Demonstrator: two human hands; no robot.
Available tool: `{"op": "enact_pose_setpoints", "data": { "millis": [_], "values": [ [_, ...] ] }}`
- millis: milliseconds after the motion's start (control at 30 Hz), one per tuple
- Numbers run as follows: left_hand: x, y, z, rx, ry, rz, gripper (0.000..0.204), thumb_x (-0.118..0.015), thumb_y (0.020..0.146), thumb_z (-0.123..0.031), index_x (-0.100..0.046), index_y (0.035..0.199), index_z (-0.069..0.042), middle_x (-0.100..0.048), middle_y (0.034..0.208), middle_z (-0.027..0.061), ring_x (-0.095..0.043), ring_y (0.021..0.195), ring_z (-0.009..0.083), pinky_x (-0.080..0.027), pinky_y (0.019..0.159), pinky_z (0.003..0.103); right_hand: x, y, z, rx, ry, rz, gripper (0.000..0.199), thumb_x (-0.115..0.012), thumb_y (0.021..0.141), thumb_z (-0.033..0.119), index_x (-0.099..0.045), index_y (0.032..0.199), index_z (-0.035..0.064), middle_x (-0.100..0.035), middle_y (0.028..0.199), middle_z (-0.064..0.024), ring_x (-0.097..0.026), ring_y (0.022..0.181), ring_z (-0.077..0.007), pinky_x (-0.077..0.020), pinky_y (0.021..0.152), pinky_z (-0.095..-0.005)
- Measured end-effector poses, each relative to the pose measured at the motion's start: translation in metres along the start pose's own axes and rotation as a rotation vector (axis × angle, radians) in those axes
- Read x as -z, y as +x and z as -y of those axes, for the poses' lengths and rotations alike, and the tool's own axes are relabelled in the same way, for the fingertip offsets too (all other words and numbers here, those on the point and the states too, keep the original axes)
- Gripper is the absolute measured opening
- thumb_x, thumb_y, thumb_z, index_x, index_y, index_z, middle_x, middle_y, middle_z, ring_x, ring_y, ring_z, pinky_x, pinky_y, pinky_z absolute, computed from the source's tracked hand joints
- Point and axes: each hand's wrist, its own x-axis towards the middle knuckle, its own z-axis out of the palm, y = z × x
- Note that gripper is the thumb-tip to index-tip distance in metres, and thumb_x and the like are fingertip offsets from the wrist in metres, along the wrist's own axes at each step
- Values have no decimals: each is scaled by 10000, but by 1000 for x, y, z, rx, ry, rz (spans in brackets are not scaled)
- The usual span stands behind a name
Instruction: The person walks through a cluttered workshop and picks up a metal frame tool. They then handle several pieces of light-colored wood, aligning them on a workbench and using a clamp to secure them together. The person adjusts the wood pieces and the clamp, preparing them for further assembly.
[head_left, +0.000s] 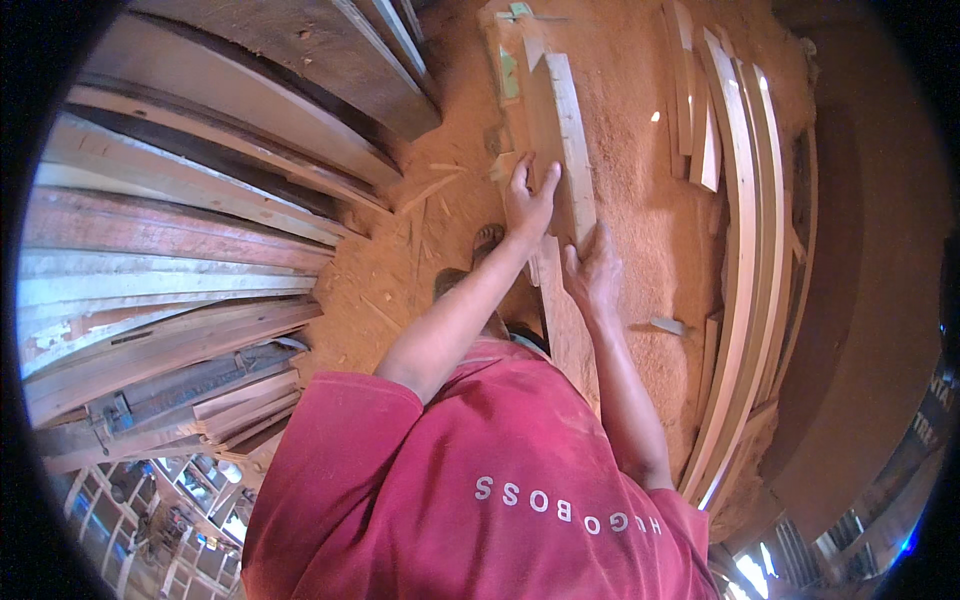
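Note:
A thick, pale wooden beam [572, 130] lies lengthwise away from me, its lighter narrow side facing right. My left hand [530, 205] grips its left side, the thumb against the wood and the fingers partly bent. At the beam's near end, my right hand [597, 275] is closed around the right edge; some of its fingers are hidden by the wood. Another reddish-brown board [568, 340] runs from below the right hand toward my body. Just left of the beam's far part is a narrow wooden piece with green patches [509, 75].
Sawdust [645, 200] covers the surface around the beam. Long planks [750, 250] lie at the right, near shorter strips [690, 100]. Many stacked boards [190, 215] fan out on the left. A small flat grey piece [667, 326] rests right of my forearm. A sandalled foot [488, 238] shows below.

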Motion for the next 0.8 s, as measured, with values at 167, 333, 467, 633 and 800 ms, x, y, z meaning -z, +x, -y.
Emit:
{"op": "enact_pose_setpoints", "data": {
  "millis": [167,333,467,633,800],
  "values": [
    [-12,33,-5,152,-67,217,901,-665,822,-521,-316,1422,53,-445,1391,226,-424,1297,290,-343,1068,355,-2,32,24,-28,-43,12,619,-664,782,150,-424,1307,-74,-601,1050,-320,-587,1006,-449,-470,864,-499],
    [-25,56,-25,128,-26,198,799,-716,786,-453,-422,1331,52,-564,1228,211,-565,1100,270,-469,904,353,-3,56,32,-1,62,-16,528,-652,799,179,-474,1254,-20,-614,993,-328,-597,943,-483,-484,813,-521],
    [-31,58,-48,165,18,128,716,-709,792,-434,-469,1278,35,-592,1147,176,-579,1034,250,-477,880,353,-1,67,34,-5,82,-4,483,-666,793,180,-490,1192,-27,-622,935,-317,-605,899,-480,-485,770,-531],
    [-30,84,-24,182,-68,200,729,-693,792,-433,-458,1296,37,-585,1162,175,-576,1039,249,-474,889,359,-11,79,21,103,155,-34,612,-661,788,178,-414,1312,-19,-605,1010,-329,-598,908,-490,-488,770,-538],
    [-32,78,-37,190,1,176,780,-712,759,-448,-455,1277,76,-557,1205,192,-557,1084,255,-469,906,377,-7,78,18,37,115,-6,620,-663,805,211,-431,1335,-11,-590,1109,-317,-592,996,-462,-493,840,-485]
  ]
}}
